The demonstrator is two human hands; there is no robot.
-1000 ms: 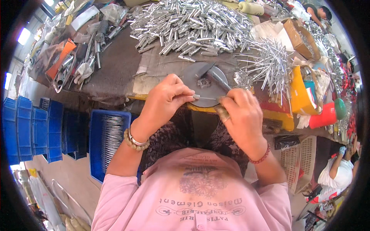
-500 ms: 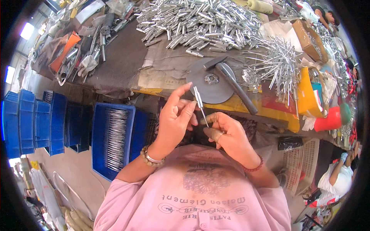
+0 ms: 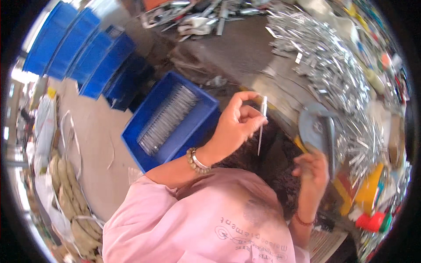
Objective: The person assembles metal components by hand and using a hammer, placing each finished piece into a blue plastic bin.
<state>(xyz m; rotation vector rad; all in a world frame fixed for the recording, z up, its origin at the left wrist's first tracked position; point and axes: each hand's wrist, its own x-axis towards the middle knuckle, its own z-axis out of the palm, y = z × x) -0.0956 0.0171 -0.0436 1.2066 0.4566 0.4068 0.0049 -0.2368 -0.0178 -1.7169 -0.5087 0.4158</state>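
My left hand (image 3: 234,131) pinches a slim metal rod with a thicker silver sleeve (image 3: 263,106) at its upper end. The rod's thin shaft points downward below the fingers. Just left of this hand is a blue crate (image 3: 205,109) with a row of similar metal rods (image 3: 169,120) lying side by side. My right hand (image 3: 312,168) is apart from the rod, near the bench edge. Motion blurs it, but its fingers look loosely bent and apart, with nothing seen in them. Beyond it, a hammer (image 3: 331,144) lies across a round grey disc (image 3: 308,129).
A large heap of silver metal tubes (image 3: 324,55) covers the bench at the upper right, with thin rods (image 3: 366,147) nearer. Stacked blue crates (image 3: 76,48) stand at the upper left. Tan cloth bundles (image 3: 66,188) lie on the floor at left. Assorted tools (image 3: 210,15) crowd the far bench.
My view has swung toward the left, bringing the blue crate nearer the middle. The right hand has let go of the shaft and drawn away; the left keeps the rod.
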